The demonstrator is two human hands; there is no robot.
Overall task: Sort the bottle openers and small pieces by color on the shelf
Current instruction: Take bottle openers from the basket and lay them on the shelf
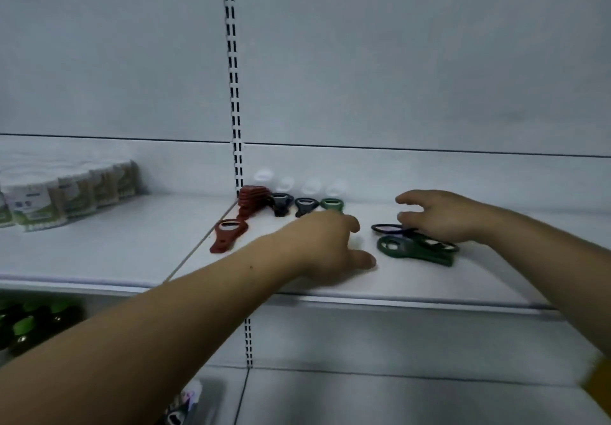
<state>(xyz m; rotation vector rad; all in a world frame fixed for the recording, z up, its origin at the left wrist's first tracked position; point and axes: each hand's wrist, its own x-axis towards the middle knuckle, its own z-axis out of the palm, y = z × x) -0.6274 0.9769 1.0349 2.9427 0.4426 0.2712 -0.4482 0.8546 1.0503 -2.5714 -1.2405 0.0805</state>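
White shelving fills the wall ahead, with a slotted upright [233, 94] running down the back panel. On the shelf [330, 285] just right of that upright, a sorted row sits against the back: a stack of red openers [253, 200], then two dark navy openers [281, 203] side by side, then one green opener [332, 204]. Behind the row, a few white pieces [286, 185] lean by the back panel, too blurred to make out well. A single red opener [228, 234] lies apart, nearer the front edge.

The left hand [330, 243] reaches across the shelf with its back turned up and its thumb stuck out to the right. Its fingers are hidden near the green opener in the row, so I can't tell whether it holds anything. The right hand [436, 216] is loose, with thumb and fingers parted, and lies over a pile of green openers [413, 251] further right. Its fingertips sit just beside a dark opener [390, 228] at the pile's near-left edge.

Off to the left stand packs with green and white labels [66, 193]. On the shelf below I can see green-capped bottles [29, 325].
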